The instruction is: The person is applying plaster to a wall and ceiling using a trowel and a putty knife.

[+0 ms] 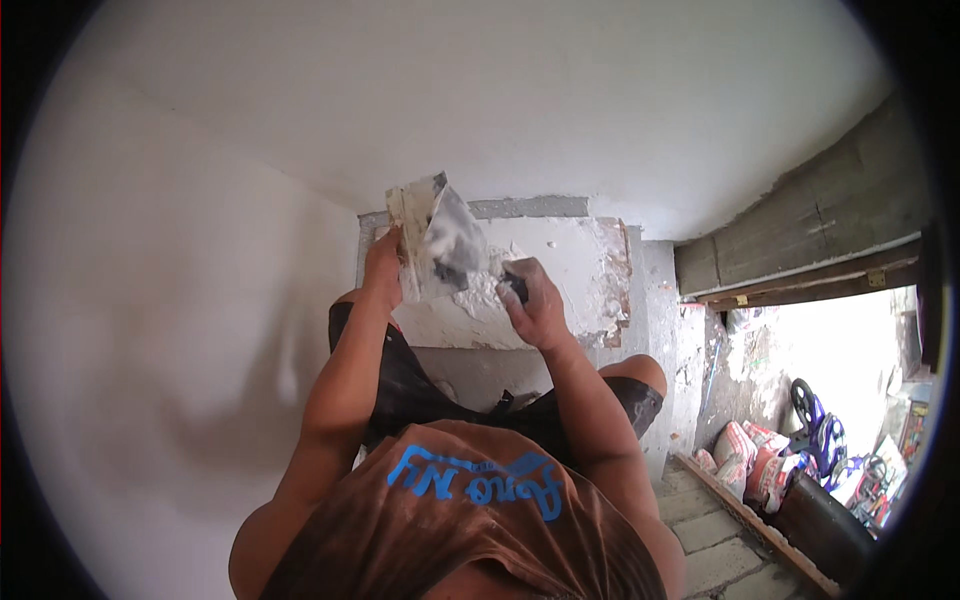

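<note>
My left hand (384,266) is closed on the edge of a flat, putty-smeared plate (408,212), probably a wide scraper, tilted up over a board. My right hand (541,308) wraps round the black handle of a putty knife (455,225). Its broad, smeared blade points left and overlaps the plate; whether the two touch I cannot tell. Beneath both tools lies a pale board (580,265) with chipped, brownish right end. A heap of white putty (480,298) sits on it, partly hidden by the blade and my right hand.
White walls (180,300) rise close on the left and ahead. My bent knees flank the board. To the right, a doorway under a concrete beam (820,215) opens onto red-and-white sacks (750,450), a purple wheeled item (825,435) and a dark cylinder (820,525). Paving blocks (715,545) lie at lower right.
</note>
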Motion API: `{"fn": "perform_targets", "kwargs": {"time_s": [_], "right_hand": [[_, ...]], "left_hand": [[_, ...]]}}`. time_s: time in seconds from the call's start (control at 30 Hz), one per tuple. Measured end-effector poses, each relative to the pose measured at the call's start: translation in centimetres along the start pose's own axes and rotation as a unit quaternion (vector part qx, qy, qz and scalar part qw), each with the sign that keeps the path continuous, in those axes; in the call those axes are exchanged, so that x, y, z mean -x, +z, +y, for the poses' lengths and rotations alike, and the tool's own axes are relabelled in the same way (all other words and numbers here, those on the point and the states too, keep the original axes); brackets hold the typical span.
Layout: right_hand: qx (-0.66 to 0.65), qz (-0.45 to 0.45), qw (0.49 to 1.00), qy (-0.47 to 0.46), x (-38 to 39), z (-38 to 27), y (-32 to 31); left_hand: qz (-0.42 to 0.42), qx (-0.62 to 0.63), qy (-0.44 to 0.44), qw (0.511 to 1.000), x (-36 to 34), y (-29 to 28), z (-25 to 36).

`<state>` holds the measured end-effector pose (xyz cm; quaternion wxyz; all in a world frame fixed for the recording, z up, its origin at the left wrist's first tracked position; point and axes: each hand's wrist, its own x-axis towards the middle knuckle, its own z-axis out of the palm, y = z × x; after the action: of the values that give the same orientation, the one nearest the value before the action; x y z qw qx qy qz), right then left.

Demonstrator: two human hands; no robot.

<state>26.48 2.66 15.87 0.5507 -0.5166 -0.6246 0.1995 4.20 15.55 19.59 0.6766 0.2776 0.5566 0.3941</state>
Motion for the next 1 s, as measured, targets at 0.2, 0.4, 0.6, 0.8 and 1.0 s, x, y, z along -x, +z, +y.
{"fn": "perform_targets", "kwargs": {"time_s": [0.2,0.4,0.6,0.8,1.0], "right_hand": [[0.035,-0.017,0.996,-0.078,-0.4,0.5,1.6],[0.038,-0.014,0.999,-0.029,-0.2,1.6,2.4],[0.049,0.044,0.998,0.007,-0.3,4.2,1.9],[-0.261,0.075,0.92,0.281,0.2,6.1,0.8],[-0.637,0.038,0.721,0.27,-1.8,0.6,-2.3]], "left_hand": [[-0.04,-0.03,0.009,0.999,-1.3,-4.2,0.3],[-0.067,-0.074,0.05,0.994,0.9,-4.8,1.6],[-0.083,-0.049,0.099,0.99,3.2,-4.4,1.7],[-0.091,-0.004,0.172,0.981,3.8,-3.7,1.9],[-0.066,0.029,0.129,0.989,2.0,-4.7,-0.7]]}}
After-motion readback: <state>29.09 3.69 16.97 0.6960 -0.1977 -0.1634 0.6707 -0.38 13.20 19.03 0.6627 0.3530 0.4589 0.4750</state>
